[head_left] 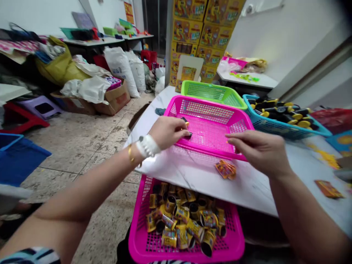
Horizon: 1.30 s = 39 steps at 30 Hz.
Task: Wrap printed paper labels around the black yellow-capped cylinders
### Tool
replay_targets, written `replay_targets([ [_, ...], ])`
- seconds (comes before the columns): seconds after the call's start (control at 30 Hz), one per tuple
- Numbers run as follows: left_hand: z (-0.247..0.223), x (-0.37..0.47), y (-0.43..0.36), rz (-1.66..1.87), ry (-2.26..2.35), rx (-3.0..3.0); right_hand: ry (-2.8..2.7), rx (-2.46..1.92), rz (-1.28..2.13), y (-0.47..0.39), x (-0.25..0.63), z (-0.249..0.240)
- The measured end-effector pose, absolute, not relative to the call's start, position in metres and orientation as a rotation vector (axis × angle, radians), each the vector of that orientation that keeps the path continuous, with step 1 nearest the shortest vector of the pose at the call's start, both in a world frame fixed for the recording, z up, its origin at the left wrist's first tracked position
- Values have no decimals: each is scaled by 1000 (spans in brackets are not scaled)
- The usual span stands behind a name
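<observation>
- Head view, left hand: the left hand (171,131) is over the left end of the upper basket (207,111), thumb and fingers closed on a small black-and-yellow piece (188,135). The fingers cover most of it, so which way its long axis points cannot be told.
- Head view, right hand: the right hand (260,149) is at that basket's right end, thumb and forefinger brought close together. A tiny orange spot shows at the fingertips; whether they pinch something cannot be told.
- Head view, key relation: the gap between the hands seems to matter most. The piece sits at the left fingertips, to the left of the right hand and well apart from it. The pink basket's long side runs across this gap, from one hand to the other.
- Head view, nearby: orange packets (225,169) lie on the white table (178,167), nearer the right hand. Yellow cups (181,214) lie at mixed angles in the lower basket (136,223), below both hands, towards the body.
</observation>
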<state>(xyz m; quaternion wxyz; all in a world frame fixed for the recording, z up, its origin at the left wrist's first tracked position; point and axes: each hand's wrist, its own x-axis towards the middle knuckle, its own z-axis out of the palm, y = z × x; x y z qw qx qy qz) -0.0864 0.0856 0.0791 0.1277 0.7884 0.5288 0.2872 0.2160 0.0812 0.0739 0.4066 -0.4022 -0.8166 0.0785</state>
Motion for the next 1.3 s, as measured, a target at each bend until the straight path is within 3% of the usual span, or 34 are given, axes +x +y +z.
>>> replay_targets([
  [0.1, 73, -65, 141, 243, 1540, 2468, -2025, -1037, 287, 97, 208, 93],
  [0.27, 65, -41, 174, 70, 1536, 2494, -2075, -1063, 300, 100, 220, 89],
  [0.5, 83, -39, 138, 379, 1562, 2439, -1782, -1208, 285, 14, 252, 45],
  [0.67, 81, -27, 62, 1005, 1230, 1901, -1896, -1276, 52, 0, 243, -4],
  [0.77, 48, -15, 22, 1000, 1113, 1853, -1972, -1364, -43, 18, 239, -30],
  [0.93, -10, -6, 9, 820, 1368, 2069, -2012, -1344, 12, 30, 236, -41],
  [1.13, 1, -14, -7, 1060, 1373, 1668, -1847, -1254, 16, -7, 222, -21],
  [1.3, 5, -14, -47, 990, 1123, 1165, -1987, -936, 77, -48, 181, -11],
])
